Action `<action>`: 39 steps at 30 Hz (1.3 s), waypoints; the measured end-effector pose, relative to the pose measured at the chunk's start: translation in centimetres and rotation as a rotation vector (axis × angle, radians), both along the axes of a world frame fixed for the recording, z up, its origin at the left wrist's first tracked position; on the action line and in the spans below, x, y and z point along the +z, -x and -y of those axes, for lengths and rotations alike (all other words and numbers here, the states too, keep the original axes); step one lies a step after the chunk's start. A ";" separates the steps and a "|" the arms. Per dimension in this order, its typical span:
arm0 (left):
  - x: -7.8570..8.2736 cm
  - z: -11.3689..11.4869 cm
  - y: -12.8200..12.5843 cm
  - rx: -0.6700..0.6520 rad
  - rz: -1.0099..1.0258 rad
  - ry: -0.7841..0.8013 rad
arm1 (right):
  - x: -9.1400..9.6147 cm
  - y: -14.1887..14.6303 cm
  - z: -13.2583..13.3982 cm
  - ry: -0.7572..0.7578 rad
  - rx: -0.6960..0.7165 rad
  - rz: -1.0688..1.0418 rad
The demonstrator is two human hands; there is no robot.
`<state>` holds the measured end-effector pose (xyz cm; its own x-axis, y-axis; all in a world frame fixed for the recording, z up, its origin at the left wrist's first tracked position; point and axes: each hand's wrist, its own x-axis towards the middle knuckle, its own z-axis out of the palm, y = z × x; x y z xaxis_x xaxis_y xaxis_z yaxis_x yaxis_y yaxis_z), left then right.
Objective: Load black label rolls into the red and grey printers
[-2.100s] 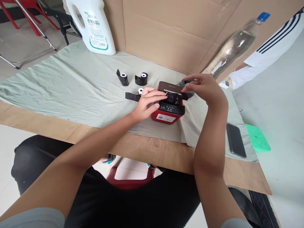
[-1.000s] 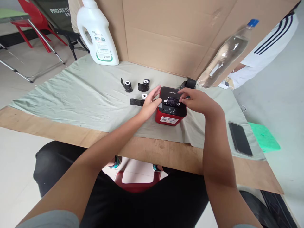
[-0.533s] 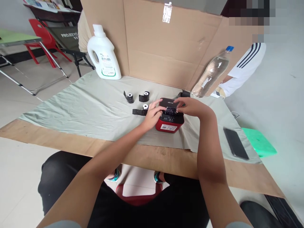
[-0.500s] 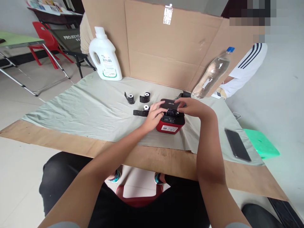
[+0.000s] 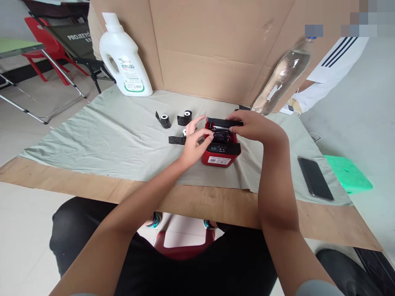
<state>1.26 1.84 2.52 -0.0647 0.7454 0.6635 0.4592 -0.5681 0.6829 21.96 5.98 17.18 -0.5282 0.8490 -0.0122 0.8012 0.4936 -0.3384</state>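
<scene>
A small red label printer (image 5: pixel 219 153) stands on the grey-green cloth (image 5: pixel 101 135). Its dark lid (image 5: pixel 222 122) is lifted a little, and a black label roll (image 5: pixel 220 137) lies in the opening. My left hand (image 5: pixel 194 144) is beside the printer's left side, with thumb and forefinger pinched at the roll's left end. My right hand (image 5: pixel 254 126) reaches over from the right and its fingers grip the lid's right edge. Two more black rolls (image 5: pixel 164 120) (image 5: pixel 185 117) and a loose black strip (image 5: pixel 175 140) lie just to the left.
A white detergent jug (image 5: pixel 125 57) and a leaning clear bottle (image 5: pixel 285 74) stand against the cardboard wall (image 5: pixel 216 45). A phone (image 5: pixel 315 178) lies at the right. A green stool (image 5: pixel 348 173), another person's white striped sleeve (image 5: pixel 338 55) and folding chairs (image 5: pixel 55 49) surround the table.
The printer lid, pressed down half a second ago, is now lifted slightly by my right hand. My left fingers have moved to the roll's end. The view has tilted down.
</scene>
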 end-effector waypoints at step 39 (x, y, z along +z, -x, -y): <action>-1.7 -2.6 0.4 -0.250 0.368 0.393 | -2.2 -2.0 -2.8 0.365 -0.240 0.049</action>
